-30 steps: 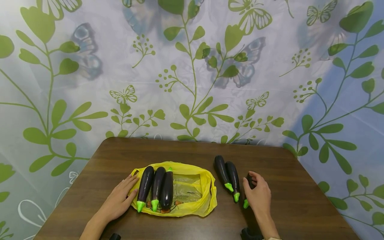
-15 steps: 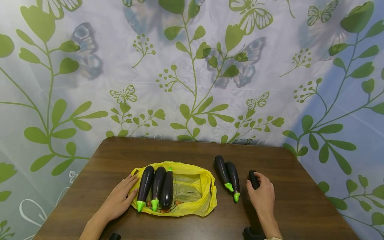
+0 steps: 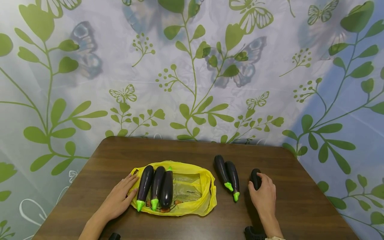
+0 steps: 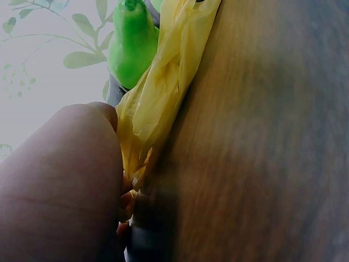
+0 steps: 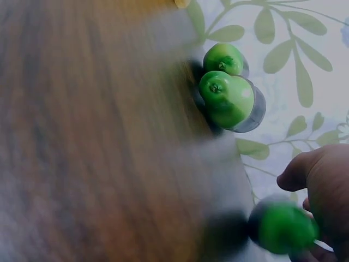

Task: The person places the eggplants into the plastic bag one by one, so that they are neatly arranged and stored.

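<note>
My right hand (image 3: 264,195) holds a dark eggplant (image 3: 255,178) at the table's right side, thumb on its left and fingers on its right. Its green stem end (image 5: 286,226) appears blurred in the right wrist view; part of its body is hidden behind the hand. My left hand (image 3: 118,200) rests on the left edge of a yellow plastic bag (image 3: 207,190), fingers extended along it. Three eggplants (image 3: 157,188) lie side by side on the bag, two with green ends toward me and one turned the other way.
Two more eggplants (image 3: 228,178) lie together between the bag and my right hand, stems toward me. The brown wooden table (image 3: 186,230) ends at a back edge against a leaf-and-butterfly patterned cloth (image 3: 192,83).
My right hand has shifted the eggplant to the right and slightly away, widening the gap from the pair beside it. My left hand, the bag and the eggplants on it stay put.
</note>
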Action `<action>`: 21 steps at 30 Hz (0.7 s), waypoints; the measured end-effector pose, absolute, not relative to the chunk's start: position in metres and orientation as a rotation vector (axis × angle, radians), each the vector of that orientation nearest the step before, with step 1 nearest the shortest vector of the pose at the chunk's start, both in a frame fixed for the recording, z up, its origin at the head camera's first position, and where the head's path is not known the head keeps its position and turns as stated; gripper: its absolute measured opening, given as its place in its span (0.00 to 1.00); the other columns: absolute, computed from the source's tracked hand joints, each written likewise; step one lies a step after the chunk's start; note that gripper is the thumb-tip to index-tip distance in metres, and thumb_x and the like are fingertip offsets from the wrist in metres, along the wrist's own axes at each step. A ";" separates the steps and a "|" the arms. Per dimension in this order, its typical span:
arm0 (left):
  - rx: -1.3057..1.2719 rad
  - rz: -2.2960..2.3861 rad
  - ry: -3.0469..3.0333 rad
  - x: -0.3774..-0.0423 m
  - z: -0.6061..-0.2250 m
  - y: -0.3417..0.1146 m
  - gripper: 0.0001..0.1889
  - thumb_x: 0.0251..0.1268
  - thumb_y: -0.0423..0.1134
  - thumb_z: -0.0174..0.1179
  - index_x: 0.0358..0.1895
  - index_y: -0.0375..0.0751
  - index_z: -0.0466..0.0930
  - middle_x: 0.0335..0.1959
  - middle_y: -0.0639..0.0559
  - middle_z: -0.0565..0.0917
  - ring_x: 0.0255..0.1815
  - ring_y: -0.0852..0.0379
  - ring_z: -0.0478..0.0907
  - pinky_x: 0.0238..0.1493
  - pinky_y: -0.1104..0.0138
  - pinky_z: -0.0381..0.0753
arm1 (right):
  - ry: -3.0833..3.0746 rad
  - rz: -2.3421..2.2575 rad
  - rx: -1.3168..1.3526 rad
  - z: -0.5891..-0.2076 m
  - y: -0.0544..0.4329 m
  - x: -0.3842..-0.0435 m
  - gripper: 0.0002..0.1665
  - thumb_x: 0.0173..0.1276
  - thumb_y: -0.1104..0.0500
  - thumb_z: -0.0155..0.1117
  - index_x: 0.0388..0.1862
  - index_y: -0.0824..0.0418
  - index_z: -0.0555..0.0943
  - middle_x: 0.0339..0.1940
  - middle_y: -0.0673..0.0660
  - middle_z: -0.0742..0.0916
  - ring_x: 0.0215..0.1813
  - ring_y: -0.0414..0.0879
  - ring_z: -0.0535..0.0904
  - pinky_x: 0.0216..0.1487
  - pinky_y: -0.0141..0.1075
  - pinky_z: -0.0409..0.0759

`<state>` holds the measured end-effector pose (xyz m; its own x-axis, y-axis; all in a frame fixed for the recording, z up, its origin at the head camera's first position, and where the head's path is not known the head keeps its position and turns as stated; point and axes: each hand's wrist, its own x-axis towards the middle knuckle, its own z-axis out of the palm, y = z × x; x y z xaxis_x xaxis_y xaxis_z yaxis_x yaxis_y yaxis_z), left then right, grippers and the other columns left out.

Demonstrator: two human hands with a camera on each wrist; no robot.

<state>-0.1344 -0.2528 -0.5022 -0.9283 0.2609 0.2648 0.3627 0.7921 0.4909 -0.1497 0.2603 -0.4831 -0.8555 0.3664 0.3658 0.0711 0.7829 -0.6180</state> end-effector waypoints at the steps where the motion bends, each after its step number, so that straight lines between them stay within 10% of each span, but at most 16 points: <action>1: -0.492 -0.822 -2.797 -0.134 -0.502 -0.253 0.26 0.82 0.44 0.52 0.74 0.34 0.71 0.76 0.36 0.70 0.79 0.36 0.63 0.75 0.37 0.60 | -2.511 0.844 -0.334 -0.483 0.260 -0.150 0.30 0.68 0.61 0.68 0.67 0.70 0.75 0.69 0.75 0.75 0.62 0.71 0.71 0.56 0.65 0.75; 21: -0.500 -0.814 -2.798 -0.135 -0.503 -0.253 0.26 0.82 0.44 0.52 0.74 0.33 0.71 0.76 0.36 0.70 0.78 0.36 0.63 0.75 0.37 0.60 | -2.605 0.919 -0.421 -0.486 0.263 -0.149 0.34 0.74 0.56 0.63 0.74 0.69 0.68 0.72 0.76 0.69 0.69 0.74 0.68 0.64 0.70 0.71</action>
